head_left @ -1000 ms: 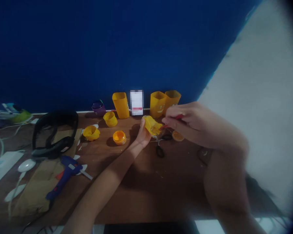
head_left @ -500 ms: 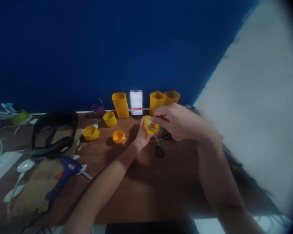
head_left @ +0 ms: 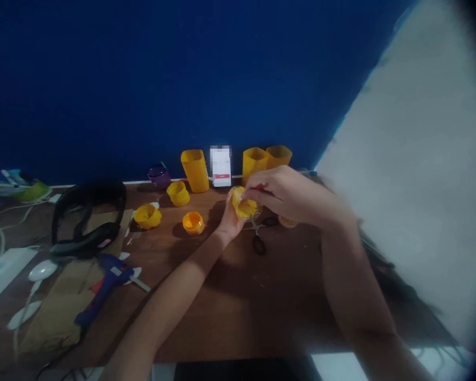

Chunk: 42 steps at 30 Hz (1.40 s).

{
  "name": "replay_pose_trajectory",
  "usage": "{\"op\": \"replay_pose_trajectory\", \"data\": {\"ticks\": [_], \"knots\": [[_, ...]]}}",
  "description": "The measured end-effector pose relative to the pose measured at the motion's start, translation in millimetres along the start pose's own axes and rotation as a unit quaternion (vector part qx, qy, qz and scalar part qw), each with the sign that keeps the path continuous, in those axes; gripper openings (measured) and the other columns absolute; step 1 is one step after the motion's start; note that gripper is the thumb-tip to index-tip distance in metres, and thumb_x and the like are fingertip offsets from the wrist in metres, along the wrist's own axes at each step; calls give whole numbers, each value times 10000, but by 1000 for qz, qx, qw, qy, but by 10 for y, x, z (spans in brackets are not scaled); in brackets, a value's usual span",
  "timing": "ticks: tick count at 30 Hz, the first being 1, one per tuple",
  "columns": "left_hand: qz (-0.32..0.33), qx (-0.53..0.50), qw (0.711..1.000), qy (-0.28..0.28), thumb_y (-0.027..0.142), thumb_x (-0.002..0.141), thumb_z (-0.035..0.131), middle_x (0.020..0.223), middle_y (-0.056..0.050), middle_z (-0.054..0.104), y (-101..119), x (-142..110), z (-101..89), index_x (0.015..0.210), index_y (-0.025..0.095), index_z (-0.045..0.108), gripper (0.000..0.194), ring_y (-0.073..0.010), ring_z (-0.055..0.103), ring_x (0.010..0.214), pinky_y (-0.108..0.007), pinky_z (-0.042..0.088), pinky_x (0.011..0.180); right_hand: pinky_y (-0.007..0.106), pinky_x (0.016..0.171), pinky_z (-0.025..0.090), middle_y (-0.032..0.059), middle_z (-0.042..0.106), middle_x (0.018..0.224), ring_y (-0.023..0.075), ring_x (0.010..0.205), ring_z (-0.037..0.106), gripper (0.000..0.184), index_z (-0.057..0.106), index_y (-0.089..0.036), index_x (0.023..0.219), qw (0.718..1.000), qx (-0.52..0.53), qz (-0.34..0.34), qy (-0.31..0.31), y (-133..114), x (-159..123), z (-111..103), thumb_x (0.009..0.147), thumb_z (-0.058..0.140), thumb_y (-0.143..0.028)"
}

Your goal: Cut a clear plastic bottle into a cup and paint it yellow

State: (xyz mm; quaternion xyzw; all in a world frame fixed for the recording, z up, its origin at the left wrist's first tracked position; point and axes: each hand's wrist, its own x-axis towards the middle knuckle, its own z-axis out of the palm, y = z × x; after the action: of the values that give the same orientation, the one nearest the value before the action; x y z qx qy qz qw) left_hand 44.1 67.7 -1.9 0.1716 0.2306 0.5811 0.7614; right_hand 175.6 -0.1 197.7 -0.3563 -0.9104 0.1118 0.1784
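Observation:
My left hand [head_left: 231,219] is wrapped round a clear plastic cup partly coated in yellow paint [head_left: 246,208], its mouth tilted toward me. Pinched in my right hand [head_left: 281,191] is a thin paintbrush [head_left: 259,187]; only some of its red handle shows, and its tip is hidden at the cup's mouth. An open jar of orange-yellow paint [head_left: 193,224] stands left of my left hand. Beneath the cup lie dark-handled scissors [head_left: 259,244]. A round, pale orange lid-like thing [head_left: 287,223] sits below my right hand.
Yellow holders [head_left: 195,172] stand along the blue wall beside a propped phone [head_left: 221,168]. Two small yellow cups [head_left: 147,217] and a purple cup [head_left: 159,177] are left. A blue glue gun [head_left: 110,280] lies on cardboard [head_left: 59,304], near a black headset [head_left: 88,222].
My right hand has shifted very slightly up and left at the cup. The cup's mouth shows a little more yellow. Both hands keep their hold.

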Motion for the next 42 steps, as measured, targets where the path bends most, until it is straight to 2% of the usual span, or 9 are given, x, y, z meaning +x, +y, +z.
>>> {"op": "replay_pose_trajectory", "data": {"ticks": [3, 7, 12, 20, 25, 28, 32, 36, 42], "knots": [[3, -2, 1000, -11, 491, 994, 409, 1014, -52, 739, 2, 5, -6, 1181, 195, 637, 418, -171, 694, 954, -291, 541, 878, 280, 641, 309, 40, 602, 710, 111, 640, 482, 388, 553, -157, 696, 1000, -14, 25, -13, 43, 45, 23, 1004, 412, -347], [6, -5, 999, -32, 503, 992, 402, 1029, -53, 732, 10, 25, -18, 1164, 205, 646, 422, -175, 689, 975, -297, 535, 907, 283, 625, 289, 14, 550, 663, 102, 599, 428, 385, 478, -172, 673, 999, -35, 18, 36, 5, -27, -87, 1010, 398, -340], [24, 7, 1000, -18, 466, 993, 426, 1068, -48, 722, -2, 39, -21, 1171, 212, 638, 375, -181, 674, 1028, -305, 521, 938, 283, 628, 306, 13, 542, 670, 110, 616, 428, 374, 480, -176, 670, 997, -26, -6, 75, -54, -98, -137, 1010, 404, -312], [26, -10, 1000, 1, 428, 978, 481, 1012, -39, 736, -4, 53, -71, 1080, 210, 672, 307, -170, 685, 992, -286, 539, 896, 266, 640, 324, 36, 623, 782, 105, 676, 496, 286, 570, -151, 751, 1000, -14, 13, -19, 61, 52, 42, 980, 412, -217], [18, -20, 999, 23, 418, 986, 452, 1046, -59, 739, 34, 28, -10, 1083, 190, 678, 336, -206, 668, 1085, -335, 527, 950, 266, 605, 296, 6, 549, 681, 86, 590, 416, 344, 490, -163, 675, 1000, -8, 8, 11, 22, -9, -66, 994, 400, -255], [26, -12, 999, 32, 400, 998, 420, 1059, -53, 735, 27, 22, -7, 1070, 196, 678, 336, -191, 664, 1085, -317, 523, 960, 263, 617, 304, 11, 563, 700, 90, 617, 429, 348, 491, -164, 682, 999, -9, -2, 34, -45, -64, -90, 1000, 408, -279], [47, 1, 999, 29, 419, 993, 432, 1037, -42, 722, -9, 45, -42, 1059, 205, 666, 324, -167, 672, 1021, -291, 537, 921, 263, 644, 312, 37, 619, 777, 107, 690, 496, 288, 564, -154, 749, 999, -32, 7, -2, -39, -31, -14, 985, 426, -243], [36, 0, 999, 12, 442, 972, 482, 1045, -53, 712, -23, 66, -58, 1111, 209, 656, 322, -176, 668, 998, -293, 538, 898, 266, 607, 279, 32, 596, 715, 97, 630, 460, 279, 542, -152, 709, 998, -44, 35, -18, 33, 18, 28, 960, 433, -205], [77, 28, 997, -4, 395, 991, 456, 1079, -50, 693, -15, 62, -53, 1151, 216, 627, 295, -161, 648, 1001, -279, 514, 909, 269, 583, 262, -7, 513, 634, 80, 569, 369, 316, 442, -169, 644, 998, -27, -34, 33, -72, -134, -108, 955, 446, -224]]}}
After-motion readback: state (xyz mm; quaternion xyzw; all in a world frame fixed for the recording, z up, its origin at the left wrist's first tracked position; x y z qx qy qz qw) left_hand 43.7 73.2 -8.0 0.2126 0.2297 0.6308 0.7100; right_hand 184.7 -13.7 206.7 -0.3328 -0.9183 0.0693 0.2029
